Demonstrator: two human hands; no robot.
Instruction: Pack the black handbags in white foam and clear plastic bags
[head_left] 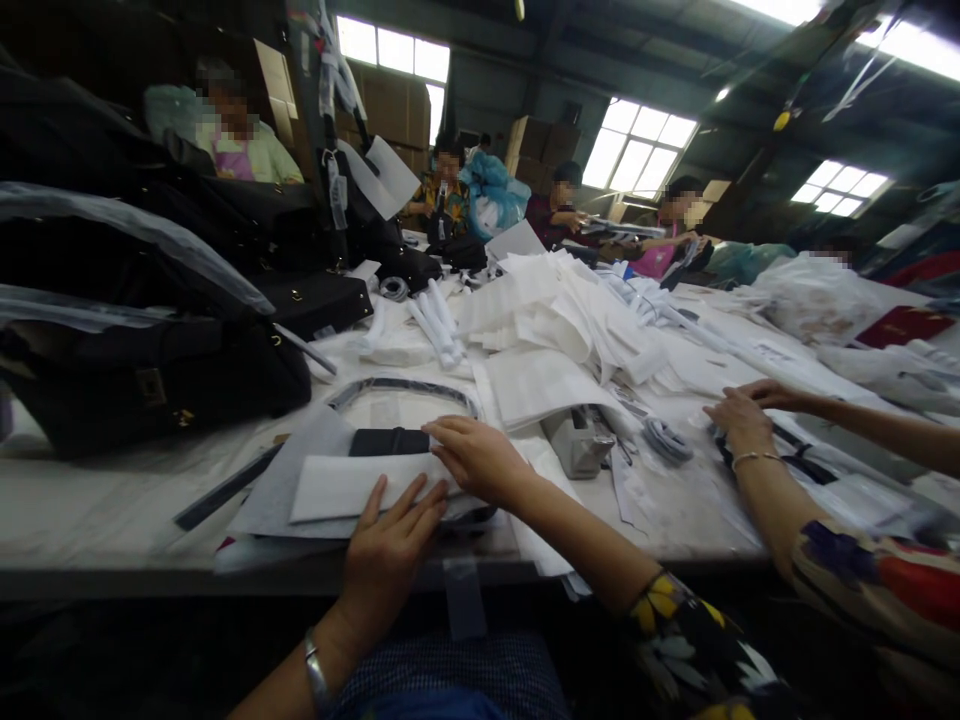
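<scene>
My left hand (394, 545) lies with its fingers spread on a white folded sheet (337, 488), just in front of me on the table. My right hand (476, 460) reaches in from the right, fingers stretched over the right end of that sheet and touching a black strap-like piece (386, 442). The sheet covers most of a flat dark item, whose lower edge shows beneath it. Behind it rises a curved, plastic-wrapped handle (405, 384). Thin translucent paper (274, 480) sticks out on the left beside a dark strap (225, 490).
A grey tape dispenser (581, 445) stands right of my hands, near a pile of white sheets (555, 310). Black bags (157, 380) crowd the left. At the right, a co-worker's hands (742, 425) handle a wrapped item. Other people work across the table.
</scene>
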